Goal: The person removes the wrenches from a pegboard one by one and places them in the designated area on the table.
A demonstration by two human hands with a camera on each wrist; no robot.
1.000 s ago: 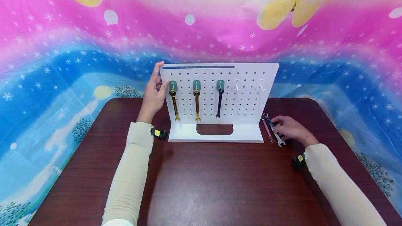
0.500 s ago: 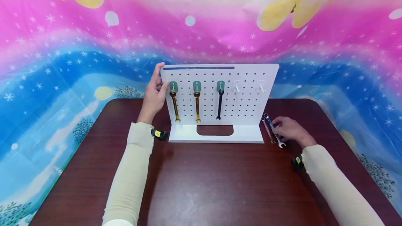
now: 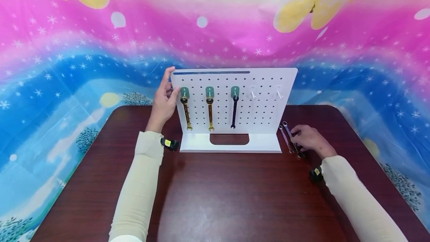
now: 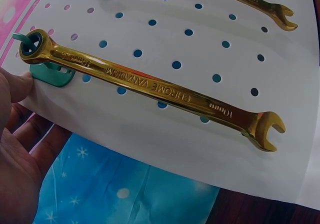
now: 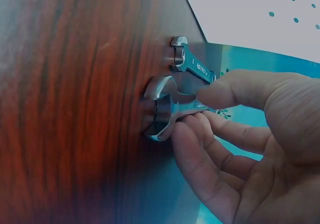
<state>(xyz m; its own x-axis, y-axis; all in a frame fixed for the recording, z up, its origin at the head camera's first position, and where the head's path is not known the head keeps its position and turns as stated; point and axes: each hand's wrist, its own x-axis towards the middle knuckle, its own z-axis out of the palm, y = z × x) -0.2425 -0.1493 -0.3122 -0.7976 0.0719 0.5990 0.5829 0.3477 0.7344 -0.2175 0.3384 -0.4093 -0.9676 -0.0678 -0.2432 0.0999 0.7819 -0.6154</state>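
Observation:
At the left edge of a white pegboard (image 3: 265,117), my left hand (image 3: 163,104) grips the board, with the thumb on its front and fingers behind. Beside that thumb, a gold combination wrench (image 4: 150,86) marked 10mm hangs by its ring end from a green hook (image 4: 52,75). My right hand (image 3: 309,137) is right of the board, pinching a silver combination wrench (image 5: 176,108) between thumb and fingers close over the table. Its open end points toward me, and the fingers cover part of the handle. A second, pinkish wrench (image 3: 285,139) lies to its left.
A second gold wrench (image 3: 210,113) and a dark wrench (image 3: 234,111) hang on green hooks farther right. Two transparent hooks, one left (image 3: 252,93) and one right (image 3: 278,92), hold nothing. A patterned cloth (image 3: 215,21) stands behind the brown table (image 3: 215,193).
My right hand has shifted slightly left, and the silver wrench under its fingers has turned, its open end now looking darker. My left hand stays on the board's edge.

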